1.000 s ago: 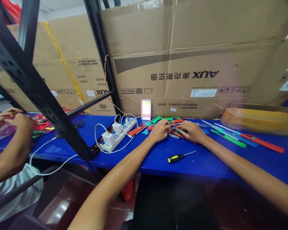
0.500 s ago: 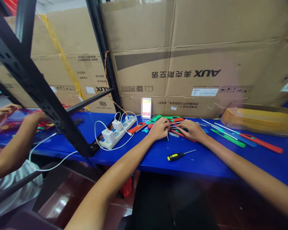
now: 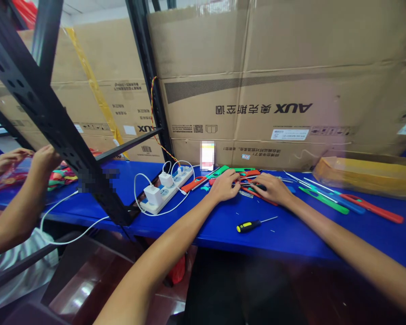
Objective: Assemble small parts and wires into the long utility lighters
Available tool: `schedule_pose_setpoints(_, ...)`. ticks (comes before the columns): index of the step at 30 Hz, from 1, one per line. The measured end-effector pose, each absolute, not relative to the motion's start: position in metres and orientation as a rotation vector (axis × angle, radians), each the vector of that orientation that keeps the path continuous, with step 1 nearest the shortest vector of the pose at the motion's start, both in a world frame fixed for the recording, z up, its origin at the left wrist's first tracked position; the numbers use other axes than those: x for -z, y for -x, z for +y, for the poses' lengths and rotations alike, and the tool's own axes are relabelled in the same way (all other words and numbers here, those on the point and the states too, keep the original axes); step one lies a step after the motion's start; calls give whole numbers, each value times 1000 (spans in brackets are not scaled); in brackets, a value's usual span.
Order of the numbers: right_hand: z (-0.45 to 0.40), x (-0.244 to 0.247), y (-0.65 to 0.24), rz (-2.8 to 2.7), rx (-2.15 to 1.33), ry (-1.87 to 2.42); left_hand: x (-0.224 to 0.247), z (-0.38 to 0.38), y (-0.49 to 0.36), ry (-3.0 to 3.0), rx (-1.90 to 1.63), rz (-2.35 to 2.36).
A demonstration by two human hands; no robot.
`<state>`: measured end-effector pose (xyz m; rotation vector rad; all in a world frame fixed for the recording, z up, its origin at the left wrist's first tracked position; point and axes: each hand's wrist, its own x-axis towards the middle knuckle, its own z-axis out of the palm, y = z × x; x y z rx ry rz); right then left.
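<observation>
Over a pile of red and green long-nosed lighters [image 3: 220, 171] on the blue table, my left hand [image 3: 224, 185] is closed, fingertips pinched together. Whatever they hold is too small to make out. Just to its right, my right hand [image 3: 274, 188] is closed around a small tool with a dark handle [image 3: 261, 186]; its thin tip points toward my left fingers. A small clear piece [image 3: 246, 194] lies below the gap between my hands. Nearer to me rests a yellow-and-black screwdriver [image 3: 248, 226].
Green, blue and red lighters [image 3: 372, 208] lie at right before a long yellow box [image 3: 365, 176]. A white power strip [image 3: 169, 194] with plugged-in chargers stands left. A lit phone [image 3: 207, 155] leans on the cardboard [image 3: 274, 58]. Beyond the black shelf post [image 3: 88, 171], another person's hands [image 3: 13, 160] work.
My left fingertips have curled in more tightly, and the thin rod that hung below them no longer shows. The view has shifted slightly; my right hand keeps its dark-handled tool.
</observation>
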<state>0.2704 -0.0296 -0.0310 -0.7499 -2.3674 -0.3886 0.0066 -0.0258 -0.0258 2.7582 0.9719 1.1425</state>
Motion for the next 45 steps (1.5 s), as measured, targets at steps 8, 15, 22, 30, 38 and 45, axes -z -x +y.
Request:
schedule_pose_setpoints(8, -28, 32, -271, -2386, 369, 780, 26, -28, -10, -2615, -1103, 1033)
schedule_pose_setpoints(15, -28, 34, -273, -2377, 364, 788, 28, -30, -17, -2544, -1181, 778)
schedule_pose_setpoints(22, -26, 35, -273, -2380, 334, 800, 27, -25, -11, -2436, -1013, 768)
schedule_pose_setpoints(30, -27, 32, -273, -2378, 309, 828, 24, -37, -12, -2389, -1266, 624)
schedule_pose_setpoints(38, -28, 30, -273, -2390, 370, 817, 28, -32, -10, -2448, -1140, 493)
schedule_pose_setpoints(45, -26, 33, -274, -2391, 348, 816, 34, -27, -16, -2477, -1185, 528)
